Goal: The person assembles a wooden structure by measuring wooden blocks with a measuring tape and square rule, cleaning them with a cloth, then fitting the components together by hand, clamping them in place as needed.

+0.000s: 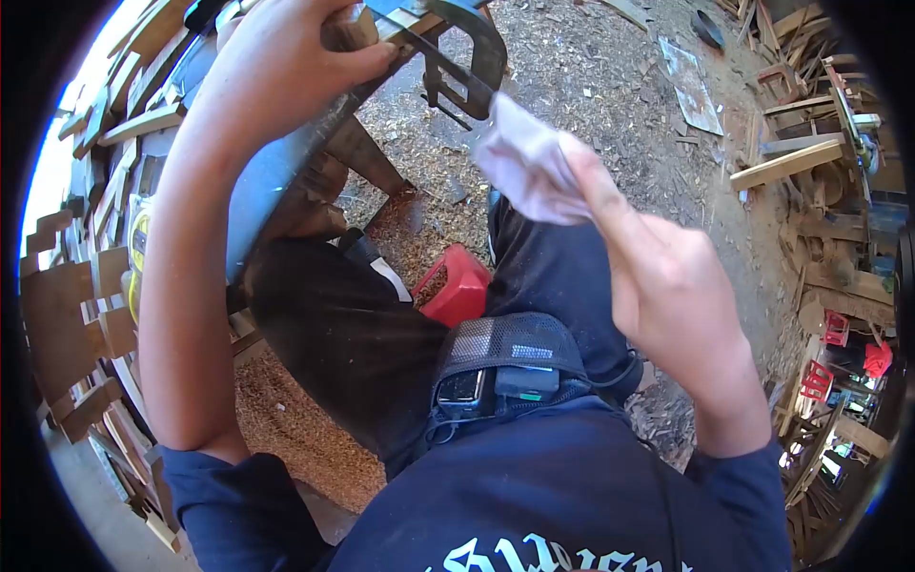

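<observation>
Cloth (534, 164) | at finger end of right hand (672, 276) | grip clamped on cloth

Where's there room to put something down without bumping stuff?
The roomiest floor, strewn with chips, lies between the clamp and the flat sheet. Another patch is between the right hand and right woodpile. It's crowded at the bench corner, with the left hand, block and clamp; in the left woodpile; and between the legs, where a red thing sits.

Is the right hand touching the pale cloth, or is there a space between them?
Touching. The head view shows the right hand with its fingers directly on the pale cloth, no gap.
</observation>
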Demonstrator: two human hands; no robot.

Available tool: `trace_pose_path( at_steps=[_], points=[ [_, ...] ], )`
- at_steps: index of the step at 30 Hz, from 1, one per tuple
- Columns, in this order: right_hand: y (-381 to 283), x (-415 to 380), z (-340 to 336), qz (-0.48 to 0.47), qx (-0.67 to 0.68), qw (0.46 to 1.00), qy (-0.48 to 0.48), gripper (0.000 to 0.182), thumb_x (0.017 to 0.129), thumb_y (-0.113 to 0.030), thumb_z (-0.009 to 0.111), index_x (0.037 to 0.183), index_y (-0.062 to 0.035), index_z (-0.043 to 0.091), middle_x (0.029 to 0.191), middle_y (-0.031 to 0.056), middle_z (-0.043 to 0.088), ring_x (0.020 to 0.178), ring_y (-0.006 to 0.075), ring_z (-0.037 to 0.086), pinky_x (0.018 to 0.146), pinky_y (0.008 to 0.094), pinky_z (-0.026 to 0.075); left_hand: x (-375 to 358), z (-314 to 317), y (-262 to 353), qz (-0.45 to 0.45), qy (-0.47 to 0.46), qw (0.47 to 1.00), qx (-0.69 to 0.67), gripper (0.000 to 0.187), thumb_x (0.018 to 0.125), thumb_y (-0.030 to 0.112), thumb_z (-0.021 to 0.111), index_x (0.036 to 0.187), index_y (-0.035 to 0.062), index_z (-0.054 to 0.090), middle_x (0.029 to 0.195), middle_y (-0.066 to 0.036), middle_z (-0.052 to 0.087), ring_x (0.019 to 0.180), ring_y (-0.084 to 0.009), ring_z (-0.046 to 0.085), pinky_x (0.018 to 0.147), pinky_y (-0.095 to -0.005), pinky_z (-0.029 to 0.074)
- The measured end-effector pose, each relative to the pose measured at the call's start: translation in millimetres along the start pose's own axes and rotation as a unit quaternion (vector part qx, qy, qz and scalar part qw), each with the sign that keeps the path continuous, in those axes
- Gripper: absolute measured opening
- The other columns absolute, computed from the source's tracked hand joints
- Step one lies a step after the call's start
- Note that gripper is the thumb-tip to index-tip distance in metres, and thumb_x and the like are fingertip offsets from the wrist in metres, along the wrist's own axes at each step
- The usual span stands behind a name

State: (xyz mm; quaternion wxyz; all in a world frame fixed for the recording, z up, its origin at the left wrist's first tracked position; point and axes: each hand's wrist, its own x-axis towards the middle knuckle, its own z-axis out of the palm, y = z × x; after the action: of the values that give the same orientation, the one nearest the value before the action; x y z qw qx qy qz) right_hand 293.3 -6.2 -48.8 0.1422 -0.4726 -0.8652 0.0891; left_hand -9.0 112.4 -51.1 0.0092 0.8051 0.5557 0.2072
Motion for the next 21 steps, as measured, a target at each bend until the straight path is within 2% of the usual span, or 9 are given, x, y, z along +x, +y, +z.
trace_pose_path(
  at_steps=[3,5,7,8,11,14,15,17,21],
  points=[
    [-1,32,25,-0.017,-0.015,0.999,0.038,0.080,0.087,0.004,0.059,0.162,-0.0174,0.044,0.073,0.0196,0.065,0.067,0.0397,0.070,0.064,0.0508,0.057,1,0,2,-0.021,-0.019,0.999,-0.025,0.056,0.088,0.038,0.084,0.126,-0.0010,0.072,0.111,-0.020,0.075,0.103,-0.0302,0.074,0.091,-0.0403,0.056],
    [-4,52,28,-0.006,0.004,1.000,0.017,0.072,0.091,0.006,0.057,0.160,-0.0126,0.049,0.087,0.0261,0.072,0.076,0.0414,0.073,0.069,0.0512,0.056,4,0,-3,-0.004,-0.016,1.000,-0.024,0.057,0.087,0.039,0.084,0.125,-0.0012,0.072,0.112,-0.020,0.075,0.103,-0.0307,0.074,0.090,-0.0405,0.056],
    [-4,17,24,0.008,0.024,1.000,0.004,0.074,0.090,0.005,0.059,0.161,-0.0109,0.045,0.084,0.0251,0.072,0.076,0.0405,0.074,0.069,0.0509,0.058,2,-3,3,-0.037,-0.045,0.997,-0.056,0.057,0.087,0.039,0.084,0.125,-0.0013,0.073,0.113,-0.020,0.075,0.103,-0.0319,0.074,0.091,-0.0409,0.056],
    [2,-5,24,-0.001,0.047,0.999,0.026,0.078,0.088,0.004,0.059,0.162,-0.0116,0.043,0.082,0.0240,0.072,0.075,0.0395,0.075,0.068,0.0510,0.060,0,4,-5,0.011,0.023,0.999,-0.024,0.057,0.086,0.040,0.084,0.124,-0.0018,0.073,0.112,-0.021,0.075,0.104,-0.0338,0.074,0.091,-0.0416,0.056],
    [-4,22,30,-0.028,0.017,0.998,0.048,0.084,0.084,0.007,0.058,0.164,-0.0139,0.041,0.075,0.0198,0.070,0.071,0.0374,0.075,0.064,0.0503,0.061,3,1,-1,0.021,0.023,1.000,0.000,0.059,0.084,0.041,0.086,0.122,-0.0029,0.074,0.112,-0.023,0.074,0.103,-0.0352,0.073,0.091,-0.0423,0.056],
    [-12,58,34,-0.016,-0.044,0.999,0.024,0.081,0.085,0.006,0.058,0.163,-0.0142,0.044,0.077,0.0184,0.070,0.069,0.0361,0.074,0.063,0.0515,0.059,3,-4,5,-0.061,-0.046,0.997,-0.033,0.059,0.083,0.041,0.087,0.121,-0.0032,0.074,0.110,-0.022,0.075,0.103,-0.0359,0.074,0.093,-0.0431,0.055],
    [-16,34,28,0.010,-0.019,1.000,0.020,0.080,0.086,0.005,0.058,0.162,-0.0140,0.045,0.079,0.0186,0.069,0.069,0.0363,0.073,0.063,0.0516,0.058,-4,-8,5,-0.057,-0.030,0.996,-0.065,0.056,0.083,0.039,0.087,0.117,-0.0033,0.074,0.104,-0.021,0.075,0.097,-0.0352,0.074,0.090,-0.0438,0.055],
    [-12,-4,17,0.037,0.020,0.999,0.000,0.078,0.087,0.004,0.059,0.162,-0.0137,0.045,0.081,0.0189,0.069,0.068,0.0367,0.071,0.063,0.0517,0.057,-11,3,-15,0.038,0.067,0.997,-0.025,0.053,0.083,0.038,0.087,0.114,-0.0030,0.074,0.099,-0.020,0.075,0.091,-0.0339,0.074,0.085,-0.0434,0.056],
    [-16,13,-3,0.016,-0.019,1.000,0.002,0.079,0.088,0.005,0.059,0.163,-0.0125,0.043,0.075,0.0172,0.065,0.062,0.0360,0.067,0.061,0.0501,0.054,-11,-3,1,-0.003,0.025,0.999,-0.031,0.046,0.083,0.038,0.087,0.104,-0.0009,0.075,0.091,-0.020,0.074,0.087,-0.0361,0.073,0.082,-0.0451,0.055]
  ],
)
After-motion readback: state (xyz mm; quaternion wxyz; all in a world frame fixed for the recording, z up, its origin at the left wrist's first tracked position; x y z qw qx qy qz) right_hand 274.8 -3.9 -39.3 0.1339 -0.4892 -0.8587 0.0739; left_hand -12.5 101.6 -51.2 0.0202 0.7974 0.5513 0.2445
